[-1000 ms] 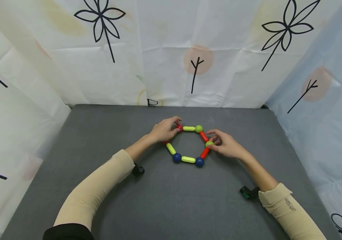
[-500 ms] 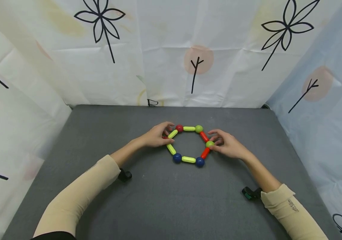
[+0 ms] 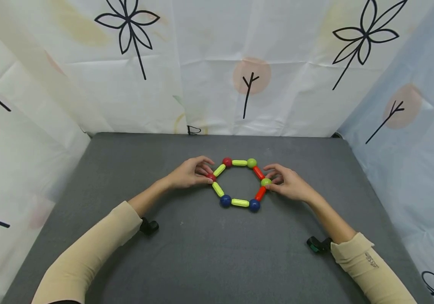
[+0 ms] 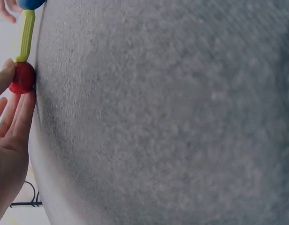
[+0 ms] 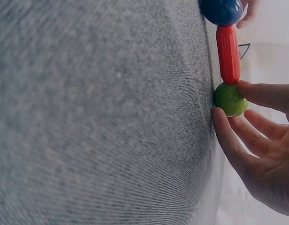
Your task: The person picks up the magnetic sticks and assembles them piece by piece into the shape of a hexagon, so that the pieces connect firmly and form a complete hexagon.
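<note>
A closed ring of magnetic-looking balls and ribbed rods lies on the grey table. My left hand (image 3: 189, 173) has thumb and fingers about the red ball (image 4: 23, 78) at the ring's left corner. At the opposite corner, my right hand (image 3: 288, 183) pinches a green ball (image 5: 230, 100) between thumb and fingertips. Two blue balls (image 3: 225, 200) form the near side, joined by a yellow-green rod (image 3: 240, 203). Along the far side, another yellow-green rod (image 3: 239, 162) links a second red ball (image 3: 227, 162) and a second green ball (image 3: 252, 163). Red rods (image 3: 260, 194) make the right sides.
The grey cloth-covered table (image 3: 217, 257) ends at a white patterned curtain (image 3: 209, 97) behind, with more hangings at both sides. Dark wrist-camera mounts (image 3: 149, 226) stick out beside both rolled beige cuffs.
My left hand has left the far red ball and moved left and nearer to the left-corner red ball. The right hand stays on its green ball, and the ring has hardly shifted.
</note>
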A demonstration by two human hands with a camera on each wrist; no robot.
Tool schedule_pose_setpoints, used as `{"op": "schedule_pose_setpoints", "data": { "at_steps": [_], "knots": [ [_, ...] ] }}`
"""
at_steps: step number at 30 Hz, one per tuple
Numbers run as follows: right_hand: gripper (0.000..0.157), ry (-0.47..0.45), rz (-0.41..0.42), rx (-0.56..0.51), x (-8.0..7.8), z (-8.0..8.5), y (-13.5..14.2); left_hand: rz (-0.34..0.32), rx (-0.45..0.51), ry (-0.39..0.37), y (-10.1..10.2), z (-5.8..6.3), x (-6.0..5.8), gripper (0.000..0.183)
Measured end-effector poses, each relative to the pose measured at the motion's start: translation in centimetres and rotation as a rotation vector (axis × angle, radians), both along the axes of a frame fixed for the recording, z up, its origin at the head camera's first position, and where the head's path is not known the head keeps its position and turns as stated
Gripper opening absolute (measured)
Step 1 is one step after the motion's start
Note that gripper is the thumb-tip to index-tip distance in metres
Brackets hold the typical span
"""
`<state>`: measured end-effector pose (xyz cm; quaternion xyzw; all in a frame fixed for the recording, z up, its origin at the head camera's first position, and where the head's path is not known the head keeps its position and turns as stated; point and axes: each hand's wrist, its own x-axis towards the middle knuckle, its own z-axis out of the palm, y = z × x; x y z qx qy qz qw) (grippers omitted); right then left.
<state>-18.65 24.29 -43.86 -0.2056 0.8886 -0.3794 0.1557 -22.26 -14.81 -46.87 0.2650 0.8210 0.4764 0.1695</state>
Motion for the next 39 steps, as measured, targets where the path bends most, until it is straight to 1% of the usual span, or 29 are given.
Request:
{"op": "schedule_pose_setpoints", "data": {
  "at_steps": [8, 10, 11, 13, 16, 18, 20, 21, 23, 25, 27, 30, 35, 39],
  "knots": [
    [0.054, 0.009, 0.003, 0.013, 0.0, 0.0, -0.1, 0.009, 0.008, 0.014, 0.2, -0.2, 0.4, 0.056],
    [0.054, 0.010, 0.003, 0.012, 0.0, 0.0, -0.2, 0.011, -0.003, 0.027, 0.3, -0.1, 0.5, 0.058],
    [0.054, 0.011, 0.002, 0.010, 0.0, 0.0, -0.2, 0.010, -0.012, 0.045, 0.3, -0.1, 0.6, 0.058],
    [0.054, 0.010, 0.004, 0.009, 0.0, 0.0, -0.2, 0.006, -0.044, 0.123, 0.5, 0.1, 0.9, 0.061],
    [0.055, 0.011, 0.008, 0.009, 0.0, -0.1, -0.2, -0.024, -0.093, 0.279, 1.1, 0.3, 1.5, 0.069],
    [0.055, 0.008, 0.011, 0.010, -0.1, -0.1, -0.2, -0.070, -0.129, 0.369, 1.6, 0.5, 2.0, 0.077],
    [0.055, 0.008, 0.011, 0.011, -0.1, -0.1, -0.2, -0.137, -0.154, 0.396, 2.3, 0.7, 2.7, 0.082],
    [0.055, 0.007, 0.009, 0.011, -0.2, 0.0, -0.2, -0.173, -0.167, 0.396, 2.6, 0.7, 3.0, 0.082],
    [0.054, 0.008, 0.006, 0.013, -0.2, 0.0, -0.2, -0.231, -0.193, 0.372, 3.2, 0.7, 3.6, 0.082],
    [0.055, 0.011, 0.005, 0.016, -0.2, 0.0, -0.2, -0.261, -0.206, 0.347, 3.7, 0.5, 4.1, 0.080],
    [0.055, 0.012, 0.006, 0.015, -0.2, 0.0, -0.2, -0.264, -0.197, 0.322, 3.9, 0.2, 4.4, 0.076],
    [0.055, 0.014, 0.009, 0.012, -0.2, -0.1, -0.2, -0.258, -0.187, 0.313, 3.9, -0.2, 4.4, 0.073],
    [0.055, 0.014, 0.009, 0.009, -0.2, -0.2, -0.1, -0.271, -0.176, 0.277, 3.9, -0.5, 4.1, 0.071],
    [0.055, 0.009, 0.006, 0.005, -0.2, -0.2, 0.0, -0.249, -0.170, 0.237, 3.8, -1.3, 3.9, 0.071]
  ]
}}
